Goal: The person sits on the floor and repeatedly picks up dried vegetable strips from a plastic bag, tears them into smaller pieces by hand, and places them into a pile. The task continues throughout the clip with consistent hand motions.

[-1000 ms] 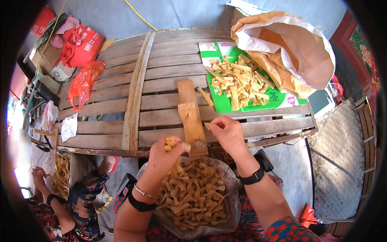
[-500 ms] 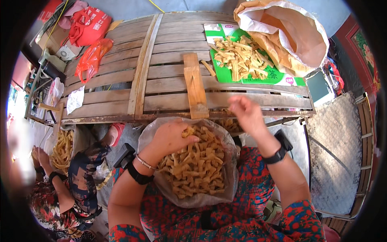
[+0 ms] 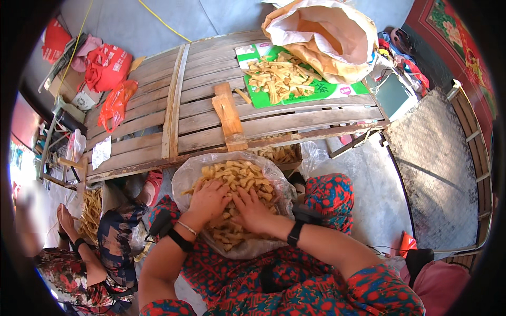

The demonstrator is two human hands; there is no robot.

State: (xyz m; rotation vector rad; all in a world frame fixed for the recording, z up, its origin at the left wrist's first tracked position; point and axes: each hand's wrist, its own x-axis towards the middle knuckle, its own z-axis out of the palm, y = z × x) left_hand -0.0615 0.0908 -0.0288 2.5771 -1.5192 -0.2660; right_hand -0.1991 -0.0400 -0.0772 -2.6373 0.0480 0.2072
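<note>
On my lap a clear plastic bag is open, filled with short, tan, knotted-looking pieces. My left hand lies on the heap at its left side, fingers stretched over the pieces. Beside it, my right hand rests on the heap with its fingers spread toward the left hand. Some pieces under both palms are hidden. In front of the bag, at the bench's near edge, sits a wooden block tool.
The slatted bench holds straight tan strips on a green sheet, and an open paper sack. Red bags lie far left. Another person's hands are at left. A box of pieces stands under the bench.
My right hand has come down from above the bench edge onto the heap. My left hand has shifted lower on the pieces and opened out. The view has turned to the right.
</note>
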